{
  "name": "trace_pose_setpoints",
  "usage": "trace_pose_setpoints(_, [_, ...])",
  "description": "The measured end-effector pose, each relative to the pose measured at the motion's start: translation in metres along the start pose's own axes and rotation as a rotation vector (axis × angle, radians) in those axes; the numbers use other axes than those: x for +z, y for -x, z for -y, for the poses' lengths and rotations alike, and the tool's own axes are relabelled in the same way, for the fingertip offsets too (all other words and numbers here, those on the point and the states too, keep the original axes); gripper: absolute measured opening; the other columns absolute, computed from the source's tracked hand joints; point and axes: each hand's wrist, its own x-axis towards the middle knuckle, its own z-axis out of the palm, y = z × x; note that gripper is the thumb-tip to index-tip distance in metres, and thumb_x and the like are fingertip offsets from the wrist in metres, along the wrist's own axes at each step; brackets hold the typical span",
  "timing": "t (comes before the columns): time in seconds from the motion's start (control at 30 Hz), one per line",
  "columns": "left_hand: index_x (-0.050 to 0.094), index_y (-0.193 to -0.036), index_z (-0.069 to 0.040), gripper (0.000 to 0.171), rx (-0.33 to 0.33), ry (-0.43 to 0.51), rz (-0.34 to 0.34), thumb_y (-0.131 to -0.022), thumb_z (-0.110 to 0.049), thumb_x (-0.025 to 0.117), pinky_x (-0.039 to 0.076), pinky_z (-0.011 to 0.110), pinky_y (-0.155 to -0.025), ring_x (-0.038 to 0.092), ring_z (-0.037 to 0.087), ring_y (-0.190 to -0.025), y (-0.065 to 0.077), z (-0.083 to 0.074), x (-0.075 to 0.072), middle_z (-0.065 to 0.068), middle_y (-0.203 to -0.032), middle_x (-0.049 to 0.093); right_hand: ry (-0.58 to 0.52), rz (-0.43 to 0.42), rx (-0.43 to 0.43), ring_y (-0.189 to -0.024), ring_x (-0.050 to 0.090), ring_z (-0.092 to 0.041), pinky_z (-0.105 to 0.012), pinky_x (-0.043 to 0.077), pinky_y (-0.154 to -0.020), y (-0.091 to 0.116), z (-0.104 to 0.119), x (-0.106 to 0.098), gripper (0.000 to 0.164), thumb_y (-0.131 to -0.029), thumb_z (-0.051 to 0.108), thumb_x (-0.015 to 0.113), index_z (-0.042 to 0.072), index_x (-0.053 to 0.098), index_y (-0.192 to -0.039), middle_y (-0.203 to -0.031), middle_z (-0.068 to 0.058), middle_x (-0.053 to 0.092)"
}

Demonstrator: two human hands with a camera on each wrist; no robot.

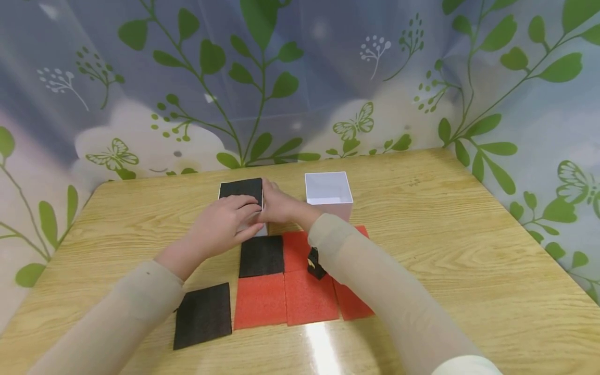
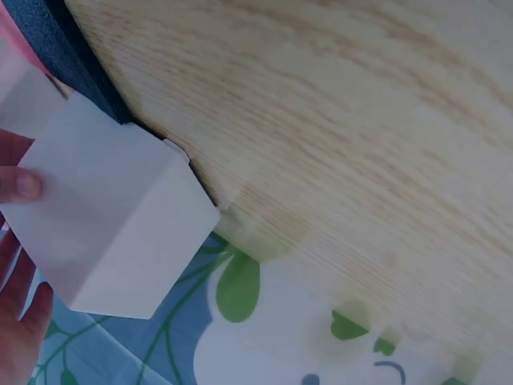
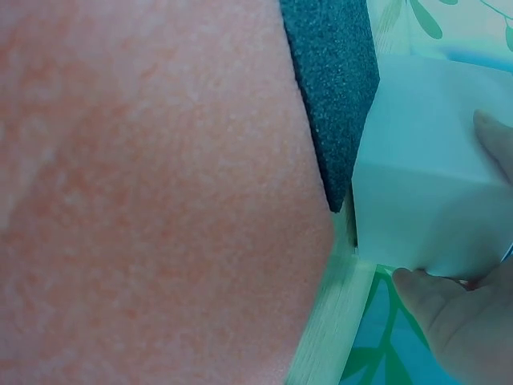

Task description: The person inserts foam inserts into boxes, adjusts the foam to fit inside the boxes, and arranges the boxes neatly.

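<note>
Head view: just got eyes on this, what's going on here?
A person's left hand and right hand are both holding a white box with a black piece at its top. To its right stands an open-topped box. On the table, nearer the person, lie red squares, one black square among them and another black square to the left.

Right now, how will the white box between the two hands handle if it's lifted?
The white box is probably fairly stiff: its flat faces meet in crisp edges. Those faces look smooth, so it may slip in a loose grip. Its boxy shape makes rolling unlikely if it's set down.
</note>
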Motion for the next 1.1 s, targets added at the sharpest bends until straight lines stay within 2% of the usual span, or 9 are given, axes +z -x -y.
trace_pose_setpoints(0.2, [0.066,-0.108,-0.005,0.035,-0.079,0.035,0.043,-0.085,-0.031,0.067,0.05,0.04,-0.082,0.057,0.026,-0.1,0.002,-0.002,0.001,0.011,-0.112,0.059,0.024,0.011,0.012,-0.139,0.012,-0.027,-0.036,0.022,-0.11,0.0,0.001,0.0,0.104,-0.083,0.029,0.068,-0.001,-0.009,-0.147,-0.153,-0.021,0.002])
trace_pose_setpoints(0.33, [0.065,-0.11,-0.002,0.04,-0.104,0.031,0.042,-0.086,-0.034,0.065,0.048,0.043,-0.086,0.057,0.028,-0.102,-0.001,-0.001,0.001,0.013,-0.113,0.059,0.03,0.02,0.011,-0.139,0.013,-0.027,-0.037,0.023,-0.11,0.0,0.002,-0.001,0.101,-0.086,0.031,0.066,-0.001,-0.009,-0.147,-0.153,-0.021,0.002])
trace_pose_setpoints(0.37, [0.064,-0.113,-0.002,0.043,-0.125,0.03,0.051,-0.087,-0.037,0.064,0.046,0.045,-0.088,0.056,0.029,-0.105,-0.004,-0.001,0.0,0.014,-0.116,0.058,0.028,0.015,0.008,-0.138,0.017,-0.027,-0.036,0.024,-0.109,0.0,0.002,-0.002,0.098,-0.086,0.031,0.065,-0.001,-0.006,-0.147,-0.152,-0.022,0.006])
trace_pose_setpoints(0.43, [0.058,-0.123,-0.001,0.057,-0.186,0.024,0.097,-0.089,-0.046,0.058,0.041,0.049,-0.094,0.051,0.032,-0.113,-0.01,0.001,-0.001,0.016,-0.125,0.054,0.031,-0.001,-0.013,-0.134,0.024,-0.027,-0.035,0.028,-0.107,-0.001,0.001,-0.003,0.091,-0.087,0.026,0.065,-0.001,0.0,-0.146,-0.148,-0.023,0.014])
trace_pose_setpoints(0.5, [0.048,-0.134,-0.001,0.074,-0.257,0.012,0.174,-0.088,-0.059,0.05,0.035,0.053,-0.099,0.043,0.034,-0.123,-0.017,0.002,-0.002,0.016,-0.136,0.045,0.036,-0.017,-0.033,-0.13,0.029,-0.027,-0.034,0.03,-0.105,-0.002,0.0,-0.003,0.087,-0.087,0.022,0.066,-0.002,0.005,-0.145,-0.143,-0.023,0.022])
trace_pose_setpoints(0.6, [0.033,-0.144,-0.005,0.094,-0.312,-0.014,0.297,-0.082,-0.074,0.039,0.027,0.056,-0.103,0.03,0.034,-0.132,-0.025,0.005,-0.001,0.013,-0.147,0.031,0.069,-0.024,-0.064,-0.131,0.026,-0.028,-0.033,0.028,-0.107,-0.004,0.0,-0.002,0.088,-0.086,0.021,0.067,-0.001,0.006,-0.146,-0.144,-0.022,0.021])
trace_pose_setpoints(0.73, [0.027,-0.147,-0.008,0.104,-0.306,-0.027,0.364,-0.076,-0.082,0.036,0.023,0.058,-0.104,0.024,0.032,-0.136,-0.03,0.01,0.003,0.01,-0.151,0.025,0.097,0.004,-0.05,-0.139,0.011,-0.029,-0.035,0.019,-0.111,-0.003,0.001,-0.001,0.094,-0.088,0.026,0.065,-0.002,-0.003,-0.147,-0.152,-0.022,0.005])
trace_pose_setpoints(0.9, [0.027,-0.147,-0.008,0.106,-0.308,-0.011,0.372,-0.073,-0.082,0.04,0.022,0.058,-0.104,0.025,0.031,-0.135,-0.033,0.013,0.005,0.01,-0.15,0.027,0.104,0.004,-0.026,-0.138,0.016,-0.028,-0.034,0.023,-0.11,-0.002,0.002,-0.002,0.095,-0.088,0.027,0.064,-0.003,-0.005,-0.146,-0.151,-0.023,0.006])
trace_pose_setpoints(1.1, [0.033,-0.144,-0.005,0.103,-0.316,0.004,0.358,-0.074,-0.079,0.046,0.023,0.057,-0.104,0.026,0.031,-0.134,-0.033,0.014,0.006,0.012,-0.146,0.034,0.102,-0.009,-0.046,-0.136,0.02,-0.029,-0.034,0.024,-0.109,-0.003,0.0,-0.002,0.094,-0.086,0.025,0.065,-0.005,-0.002,-0.146,-0.149,-0.024,0.013])
